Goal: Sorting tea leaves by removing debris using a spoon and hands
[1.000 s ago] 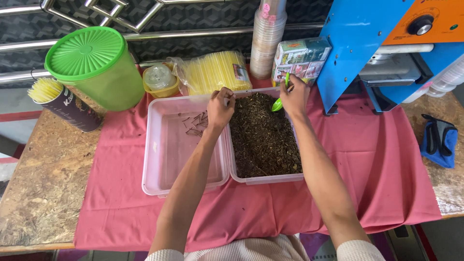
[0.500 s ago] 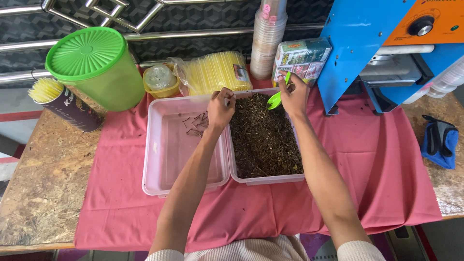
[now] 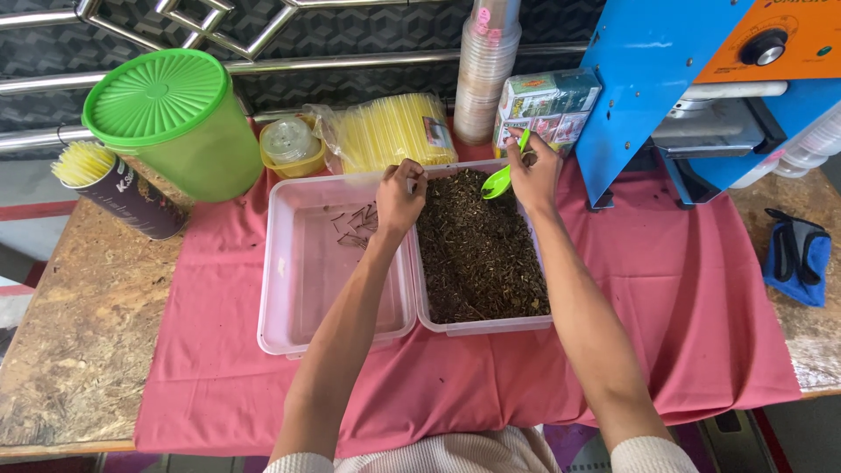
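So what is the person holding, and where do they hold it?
The right hand holds a small green scoop by its handle end, bowl over the tray of dark leaves. The left hand is pinched shut; whether it holds anything cannot be told.

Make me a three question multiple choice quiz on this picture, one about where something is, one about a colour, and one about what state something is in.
1. Where does the right hand hold the green scoop?
A. Over the far end of the tray of dark dried leaves
B. Over the lidded green bucket
C. Beside the blue pouch

2. What colour is the cloth under the trays?
A. White
B. Pinkish red
C. Black

3. How full is the left tray?
A. Heaped with leaves
B. Nearly bare, a few stems at its far end
C. Full of water

Answers:
1 A, the scoop sits above the far edge of the leaf tray.
2 B, the cloth spreads pinkish red across the table.
3 B, only some stems lie near the left hand.
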